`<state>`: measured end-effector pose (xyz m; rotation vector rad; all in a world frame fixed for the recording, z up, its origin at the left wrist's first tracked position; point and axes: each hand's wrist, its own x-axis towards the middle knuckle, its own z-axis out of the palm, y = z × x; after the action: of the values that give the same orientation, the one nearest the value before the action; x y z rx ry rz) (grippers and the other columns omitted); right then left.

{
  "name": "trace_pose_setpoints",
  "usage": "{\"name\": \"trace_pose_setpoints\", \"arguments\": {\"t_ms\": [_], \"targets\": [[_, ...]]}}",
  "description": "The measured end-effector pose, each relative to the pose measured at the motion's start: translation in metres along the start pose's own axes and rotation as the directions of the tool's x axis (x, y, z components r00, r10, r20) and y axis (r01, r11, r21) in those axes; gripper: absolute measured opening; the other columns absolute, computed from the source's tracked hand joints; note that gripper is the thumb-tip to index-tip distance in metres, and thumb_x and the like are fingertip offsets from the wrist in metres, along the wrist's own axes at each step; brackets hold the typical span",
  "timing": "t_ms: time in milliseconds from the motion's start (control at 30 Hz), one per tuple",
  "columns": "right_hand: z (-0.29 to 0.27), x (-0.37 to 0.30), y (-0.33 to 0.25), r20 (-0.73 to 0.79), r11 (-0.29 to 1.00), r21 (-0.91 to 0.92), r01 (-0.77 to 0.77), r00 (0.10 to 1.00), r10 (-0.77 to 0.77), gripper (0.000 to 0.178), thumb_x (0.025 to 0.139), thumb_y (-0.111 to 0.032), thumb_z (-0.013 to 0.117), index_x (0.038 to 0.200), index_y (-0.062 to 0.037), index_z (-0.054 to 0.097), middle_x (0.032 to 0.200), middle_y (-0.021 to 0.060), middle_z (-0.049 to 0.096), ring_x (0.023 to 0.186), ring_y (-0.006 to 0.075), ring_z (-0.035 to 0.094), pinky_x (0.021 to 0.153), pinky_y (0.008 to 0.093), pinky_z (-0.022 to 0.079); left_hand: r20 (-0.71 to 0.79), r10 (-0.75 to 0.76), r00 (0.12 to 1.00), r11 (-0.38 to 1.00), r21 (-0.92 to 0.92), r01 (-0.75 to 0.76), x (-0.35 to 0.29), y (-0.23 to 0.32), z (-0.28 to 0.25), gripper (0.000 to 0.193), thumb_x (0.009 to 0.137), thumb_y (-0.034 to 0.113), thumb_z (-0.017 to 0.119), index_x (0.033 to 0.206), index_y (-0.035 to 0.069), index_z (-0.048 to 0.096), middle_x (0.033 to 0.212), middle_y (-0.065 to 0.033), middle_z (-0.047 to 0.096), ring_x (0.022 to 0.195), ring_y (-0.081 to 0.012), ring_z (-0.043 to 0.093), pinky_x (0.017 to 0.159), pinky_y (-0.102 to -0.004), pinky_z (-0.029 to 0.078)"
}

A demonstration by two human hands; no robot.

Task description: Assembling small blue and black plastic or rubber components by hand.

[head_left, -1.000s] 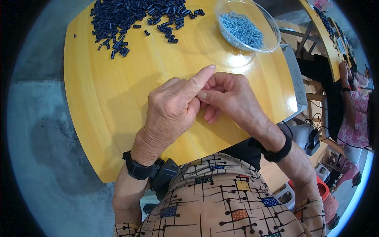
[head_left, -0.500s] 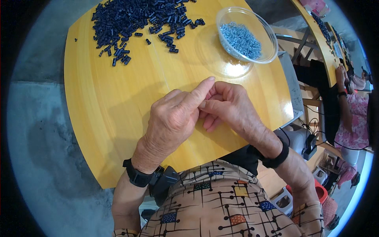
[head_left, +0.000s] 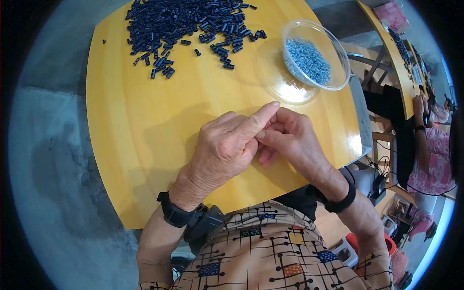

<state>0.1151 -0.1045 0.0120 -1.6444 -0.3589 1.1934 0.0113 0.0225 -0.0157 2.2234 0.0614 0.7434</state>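
Note:
Over the near middle of the yellow wooden table (head_left: 145,116), my two hands meet at the fingertips. My left hand (head_left: 227,145) has its index finger stretched out across the other hand's fingers, while its remaining fingers curl out of sight below. My right hand (head_left: 295,137) is closed in a pinch, thumb against the bent fingers. Whatever lies between the hands is hidden. Beyond them at the right stands a clear plastic bowl (head_left: 341,72) holding small silvery metal pieces (head_left: 309,60). A heap of small black plastic parts (head_left: 179,24) covers the far left.
Several loose black parts (head_left: 166,67) are scattered along the heap's near edge. On the right, another person (head_left: 427,150) in pink patterned clothing sits by a second table (head_left: 394,58). Cables (head_left: 384,154) and a red stool (head_left: 389,244) are beside my right arm.
The whole view has shifted slightly, so table, bowl and heap appear lower and farther right. My hands keep nearly the same pose, fingertips still together.

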Motion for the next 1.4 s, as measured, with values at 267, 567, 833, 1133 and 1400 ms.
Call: {"name": "trace_pose_setpoints", "arguments": {"t_ms": [267,567,833,1133,1400], "targets": [[0.004,-0.003,0.001,-0.063,1.000,-0.002,0.014,0.998,-0.014,0.024,0.087,-0.012,0.068,0.092,0.0058,0.053,0.073,0.0109,0.064,0.060,0.0157,0.066,0.051,0.0264,0.055,0.012,-0.015,1.000,1.000,0.016,0.015,-0.002,0.000,-0.001,0.061,0.064,-0.008,0.064,0.122,0.012,0.063,0.074,-0.0075,0.065,0.062,-0.0213,0.062,0.058,-0.0331,0.053],[0.001,-0.001,-0.002,-0.017,0.999,0.031,0.033,0.999,-0.033,0.021,0.090,-0.011,0.064,0.096,0.0046,0.052,0.077,0.0097,0.063,0.059,0.0150,0.065,0.051,0.0250,0.056,0.044,-0.020,0.999,0.999,0.052,0.018,-0.002,0.000,-0.003,0.064,0.065,-0.009,0.063,0.125,0.014,0.061,0.075,-0.0073,0.065,0.062,-0.0221,0.062,0.058,-0.0335,0.054],[-0.003,0.002,-0.012,0.059,0.997,0.005,-0.072,0.996,0.072,0.018,0.091,-0.009,0.062,0.099,0.0036,0.052,0.076,0.0104,0.064,0.060,0.0152,0.065,0.052,0.0254,0.056,0.023,-0.074,0.997,0.997,-0.004,0.074,-0.004,-0.001,0.000,0.063,0.066,-0.009,0.062,0.125,0.012,0.061,0.078,-0.0091,0.067,0.065,-0.0226,0.065,0.061,-0.0333,0.056],[-0.003,0.005,-0.018,0.077,0.989,-0.137,-0.049,0.995,0.060,0.017,0.091,-0.007,0.061,0.099,0.0056,0.052,0.078,0.0121,0.065,0.064,0.0168,0.066,0.055,0.0266,0.056,0.002,-0.044,0.999,0.999,-0.021,0.044,-0.003,0.000,-0.001,0.063,0.065,-0.009,0.062,0.125,0.013,0.061,0.071,-0.0074,0.063,0.060,-0.0220,0.062,0.057,-0.0332,0.054],[-0.002,0.009,-0.036,0.106,0.947,-0.306,-0.101,0.985,0.139,0.018,0.091,-0.007,0.059,0.099,0.0074,0.052,0.080,0.0136,0.066,0.065,0.0177,0.067,0.057,0.0270,0.056,0.001,-0.052,0.999,0.998,-0.016,0.052,-0.006,-0.001,0.001,0.067,0.066,-0.010,0.061,0.129,0.012,0.057,0.073,-0.0074,0.063,0.062,-0.0228,0.060,0.058,-0.0356,0.054]]}}
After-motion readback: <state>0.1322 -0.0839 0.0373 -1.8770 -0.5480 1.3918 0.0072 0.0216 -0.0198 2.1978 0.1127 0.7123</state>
